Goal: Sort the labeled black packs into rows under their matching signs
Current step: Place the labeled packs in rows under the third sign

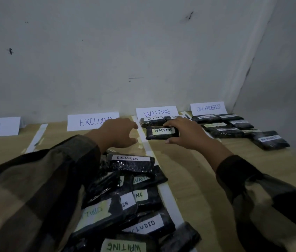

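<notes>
While the right grip (187,133) pinches one WAITING pack (162,133), the left grip (118,132) hovers spread.

Pretty dim room. Back wall (125,51) is plain grey-white with a few dark scuffs (paint looks patchy), meeting a side wall (289,70) on the right. Tan surface (189,170) below, striped with white tape (169,195).
</notes>
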Motion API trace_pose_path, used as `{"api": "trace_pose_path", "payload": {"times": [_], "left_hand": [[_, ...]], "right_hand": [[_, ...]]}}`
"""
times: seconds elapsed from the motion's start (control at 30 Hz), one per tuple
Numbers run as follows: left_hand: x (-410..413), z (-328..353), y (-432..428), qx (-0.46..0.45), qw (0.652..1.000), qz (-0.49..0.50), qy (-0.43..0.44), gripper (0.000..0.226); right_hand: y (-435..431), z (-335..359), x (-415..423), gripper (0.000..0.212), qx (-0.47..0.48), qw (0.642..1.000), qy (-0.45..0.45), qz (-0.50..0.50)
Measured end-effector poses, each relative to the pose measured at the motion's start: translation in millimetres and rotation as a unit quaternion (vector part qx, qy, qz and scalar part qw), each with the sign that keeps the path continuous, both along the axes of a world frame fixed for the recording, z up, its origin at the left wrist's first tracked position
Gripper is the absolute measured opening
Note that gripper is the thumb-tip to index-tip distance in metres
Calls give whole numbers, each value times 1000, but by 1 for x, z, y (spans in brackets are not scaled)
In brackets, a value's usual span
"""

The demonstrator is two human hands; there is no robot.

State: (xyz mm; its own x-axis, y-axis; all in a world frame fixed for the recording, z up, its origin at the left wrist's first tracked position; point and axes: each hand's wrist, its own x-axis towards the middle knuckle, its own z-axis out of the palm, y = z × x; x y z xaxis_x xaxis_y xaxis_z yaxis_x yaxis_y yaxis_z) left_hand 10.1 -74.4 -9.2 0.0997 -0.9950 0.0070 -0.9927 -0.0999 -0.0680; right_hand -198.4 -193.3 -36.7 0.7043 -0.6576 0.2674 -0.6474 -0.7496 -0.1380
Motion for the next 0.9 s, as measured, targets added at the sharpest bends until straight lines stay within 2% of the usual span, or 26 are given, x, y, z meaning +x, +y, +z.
{"api": "trace_pose_path", "payload": {"times": [0.3, 0.7, 0.9], "left_hand": [[11, -15, -48, 46, 999, 4, 20, 56], [16, -38, -87, 68, 996, -3, 50, 56], [17, -43, -93, 66, 996, -1, 62, 55]], "right_hand": [[-63, -22, 26, 63, -16, 997, 55, -58], [-107, -38, 51, 61, -40, 983, 170, -56], [-113, -42, 51, 53, -29, 987, 150, -57]]}}
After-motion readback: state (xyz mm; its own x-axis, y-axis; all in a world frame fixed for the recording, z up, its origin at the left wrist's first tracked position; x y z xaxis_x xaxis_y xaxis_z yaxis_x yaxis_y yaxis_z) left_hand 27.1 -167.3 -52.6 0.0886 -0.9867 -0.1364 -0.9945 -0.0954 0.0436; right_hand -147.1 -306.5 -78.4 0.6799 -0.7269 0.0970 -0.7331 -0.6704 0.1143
